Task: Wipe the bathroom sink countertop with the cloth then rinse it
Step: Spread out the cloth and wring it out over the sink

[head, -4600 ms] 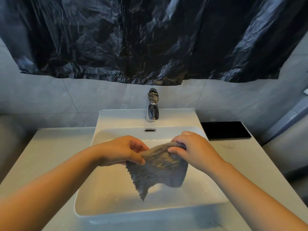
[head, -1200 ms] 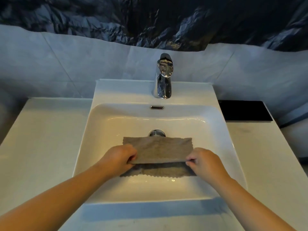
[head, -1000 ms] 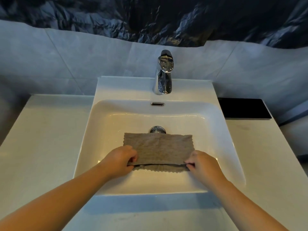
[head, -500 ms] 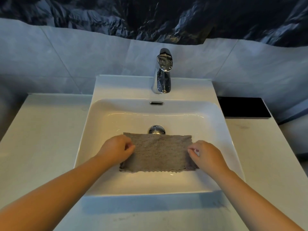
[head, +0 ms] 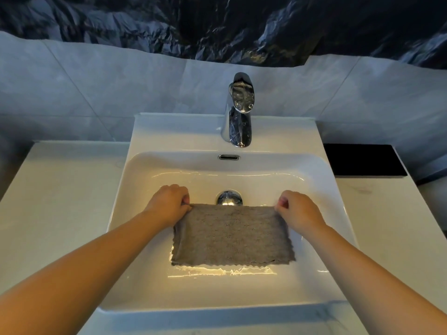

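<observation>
Cloth (head: 232,235): grey, napped, scalloped hem. It sits inside the sink (head: 125,213), spread as one open rectangle. Its far edge is just on the near side of the drain (head: 229,198) and overlaps the drain's lower rim. Its near edge lies on the basin floor, where a wet film glints along the hem.

Left hand (head: 169,204): fingers curled, pinching the cloth's far-left corner.
Right hand (head: 297,209): fingers curled, pinching the far-right corner.
The far edge runs straight and taut between the two pinches.

Judgement: the two-corner hold keeps the cloth flat and untwisted so its whole face is exposed. Keeping it over the basin lets drips go to the drain and not onto the worktop (head: 60,189). I cannot tell whether the far edge is lifted or resting on the basin. The spread cloth lies in line with the faucet (head: 238,110), which suits rinsing, though no stream shows at the spout. The task looks to be in its rinse part.

Surroundings: overflow slot (head: 228,157) below the faucet; flat black slab (head: 362,160) on the worktop at far right; crumpled dark plastic sheet (head: 217,25) above the grey wall tiles (head: 96,88).

Writing: none legible. No mark readable on faucet, sink, cloth or slab.
</observation>
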The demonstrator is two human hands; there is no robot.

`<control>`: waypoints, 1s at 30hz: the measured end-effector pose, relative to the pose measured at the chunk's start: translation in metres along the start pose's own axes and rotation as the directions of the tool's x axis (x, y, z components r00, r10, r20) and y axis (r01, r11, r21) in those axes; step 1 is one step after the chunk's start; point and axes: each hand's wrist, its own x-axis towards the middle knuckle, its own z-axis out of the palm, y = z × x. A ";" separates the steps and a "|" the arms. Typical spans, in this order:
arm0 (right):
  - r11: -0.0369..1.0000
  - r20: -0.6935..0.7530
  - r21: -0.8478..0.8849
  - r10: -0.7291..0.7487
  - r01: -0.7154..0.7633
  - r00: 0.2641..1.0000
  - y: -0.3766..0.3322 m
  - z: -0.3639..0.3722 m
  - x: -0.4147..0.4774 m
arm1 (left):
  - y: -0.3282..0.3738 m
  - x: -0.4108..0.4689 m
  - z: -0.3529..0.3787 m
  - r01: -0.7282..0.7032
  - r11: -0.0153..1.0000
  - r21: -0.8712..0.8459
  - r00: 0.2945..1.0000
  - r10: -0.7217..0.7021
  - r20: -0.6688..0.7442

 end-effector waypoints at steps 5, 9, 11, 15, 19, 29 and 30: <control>0.953 -0.053 0.289 0.108 -0.089 0.993 0.014 -0.012 -0.004 | -0.008 0.001 -0.018 0.056 0.955 -0.293 0.998 -0.045 0.042; 0.947 -0.002 0.318 0.049 -0.045 0.999 0.005 -0.015 -0.013 | -0.007 -0.006 -0.014 0.078 0.918 -0.389 0.996 -0.058 0.064; 0.935 0.013 0.350 0.052 -0.053 0.999 -0.006 -0.023 -0.018 | -0.008 -0.011 -0.013 0.095 0.887 -0.452 0.996 -0.083 0.045; 0.898 0.105 0.432 0.036 -0.078 0.994 -0.039 -0.040 -0.030 | -0.005 -0.020 -0.011 0.167 0.786 -0.596 0.981 -0.192 0.023; 0.792 0.283 0.591 -0.029 -0.151 0.959 -0.088 -0.036 -0.045 | -0.006 -0.030 -0.006 0.196 0.674 -0.712 0.965 -0.261 0.020; 0.754 0.325 0.618 0.013 -0.222 0.946 -0.117 -0.005 -0.033 | -0.027 -0.035 0.016 0.108 0.805 -0.583 0.969 -0.217 -0.121; 0.772 0.308 0.597 0.030 -0.217 0.951 -0.109 -0.007 -0.032 | -0.028 -0.034 0.018 0.088 0.835 -0.543 0.966 -0.205 -0.158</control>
